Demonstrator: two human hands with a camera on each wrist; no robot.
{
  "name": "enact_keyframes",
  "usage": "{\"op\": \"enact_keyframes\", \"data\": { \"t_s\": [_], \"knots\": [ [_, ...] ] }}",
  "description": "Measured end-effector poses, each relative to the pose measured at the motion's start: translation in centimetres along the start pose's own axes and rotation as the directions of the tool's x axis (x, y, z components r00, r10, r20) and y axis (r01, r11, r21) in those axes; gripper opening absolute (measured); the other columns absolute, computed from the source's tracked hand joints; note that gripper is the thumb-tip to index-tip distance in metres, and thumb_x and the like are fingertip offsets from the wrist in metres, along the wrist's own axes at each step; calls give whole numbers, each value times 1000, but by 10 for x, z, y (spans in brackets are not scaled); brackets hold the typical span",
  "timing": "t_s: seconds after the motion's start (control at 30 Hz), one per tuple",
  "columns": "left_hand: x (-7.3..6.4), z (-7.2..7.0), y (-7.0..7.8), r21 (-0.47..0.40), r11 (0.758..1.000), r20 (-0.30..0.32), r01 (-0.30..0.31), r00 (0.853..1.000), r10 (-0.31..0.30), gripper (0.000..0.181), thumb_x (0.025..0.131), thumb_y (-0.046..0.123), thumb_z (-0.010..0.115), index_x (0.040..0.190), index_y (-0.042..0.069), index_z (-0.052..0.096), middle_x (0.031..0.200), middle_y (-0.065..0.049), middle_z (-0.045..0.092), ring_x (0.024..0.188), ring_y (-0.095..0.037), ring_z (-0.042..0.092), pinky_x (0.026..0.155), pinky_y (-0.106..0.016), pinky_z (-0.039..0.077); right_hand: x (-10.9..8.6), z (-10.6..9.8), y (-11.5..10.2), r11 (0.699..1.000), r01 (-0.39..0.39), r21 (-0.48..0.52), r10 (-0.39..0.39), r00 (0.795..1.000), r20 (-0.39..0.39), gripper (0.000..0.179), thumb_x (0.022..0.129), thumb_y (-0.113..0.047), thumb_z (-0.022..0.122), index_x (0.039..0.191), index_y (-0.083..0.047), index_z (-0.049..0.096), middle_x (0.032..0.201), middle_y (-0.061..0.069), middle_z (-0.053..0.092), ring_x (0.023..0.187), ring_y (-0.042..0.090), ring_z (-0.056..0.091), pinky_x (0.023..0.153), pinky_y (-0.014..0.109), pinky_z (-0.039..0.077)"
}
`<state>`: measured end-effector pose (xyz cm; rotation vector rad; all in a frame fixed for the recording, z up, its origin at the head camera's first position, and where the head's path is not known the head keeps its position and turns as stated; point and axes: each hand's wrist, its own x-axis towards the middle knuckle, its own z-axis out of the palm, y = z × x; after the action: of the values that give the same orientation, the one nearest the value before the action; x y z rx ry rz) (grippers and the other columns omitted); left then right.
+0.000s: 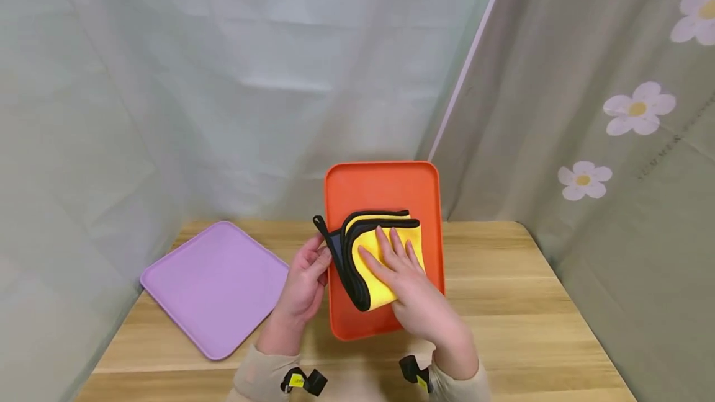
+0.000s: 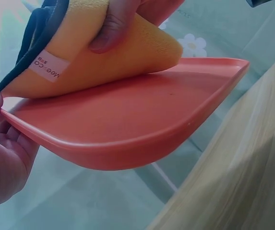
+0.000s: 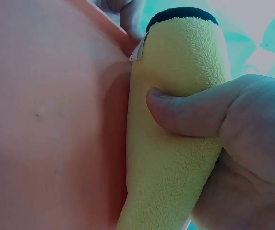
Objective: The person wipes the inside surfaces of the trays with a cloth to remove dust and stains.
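1. The orange tray point(image 1: 385, 191) is held up off the wooden table point(image 1: 514, 290), its flat inner face turned toward the head camera; it serves as the landmark below.
2. The left hand point(image 1: 303, 281) is at the left rim of the orange tray; it is clamped on that rim, thumb over the top and fingers beneath; whether the thumb also catches the cloth there, I cannot tell.
3. The yellow cloth point(image 1: 375, 287) is folded and lies over the middle of the orange tray; its black edging point(image 1: 357, 293) curves along the side nearer the left rim, and a black strap loop point(image 1: 322, 226) reaches out past that rim; a white label point(image 2: 48, 66) shows on the cloth in the left wrist view.
4. The right hand point(image 1: 410, 281) is over the orange tray, clamped on the cloth; its fingers are spread across one side, while its thumb presses the other.
5. The purple tray point(image 1: 223, 290) rests on the table left of the orange tray, apart from it.
6. A pale curtain point(image 1: 279, 79) hangs behind the orange tray; white flowers point(image 1: 637, 109) with yellow centres are on the curtain to its right.
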<state>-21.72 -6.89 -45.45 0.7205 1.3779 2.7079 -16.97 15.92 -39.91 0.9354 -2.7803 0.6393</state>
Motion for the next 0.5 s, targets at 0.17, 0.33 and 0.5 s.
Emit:
{"op": "enact_keyframes", "data": {
  "t_s": [0.17,0.33,0.5],
  "knots": [
    [-2,0,-2,16,1000,-29,6,1000,-6,46,112,-1,45,158,0,42,102,2,77,91,-10,72,81,-26,61,-4,0,5,1000,0,12,0,1000,-5,111,76,30,39,168,-30,32,179,-1,-2,163,27,-12,131,53,-2],
    [1,-1,1,10,1000,-16,0,1000,0,51,113,1,45,163,-1,35,105,3,77,93,-10,73,80,-27,62,-5,-1,10,1000,5,29,-3,999,-50,112,73,31,40,168,-29,33,179,3,1,163,31,-10,129,61,2],
    [3,-2,3,1,1000,2,-12,1000,12,51,114,2,44,163,-4,32,112,0,77,96,-12,74,82,-29,63,-7,-6,17,998,-3,70,8,997,-72,111,75,30,39,169,-29,33,179,4,2,163,35,-10,128,64,1]
  ]
}}
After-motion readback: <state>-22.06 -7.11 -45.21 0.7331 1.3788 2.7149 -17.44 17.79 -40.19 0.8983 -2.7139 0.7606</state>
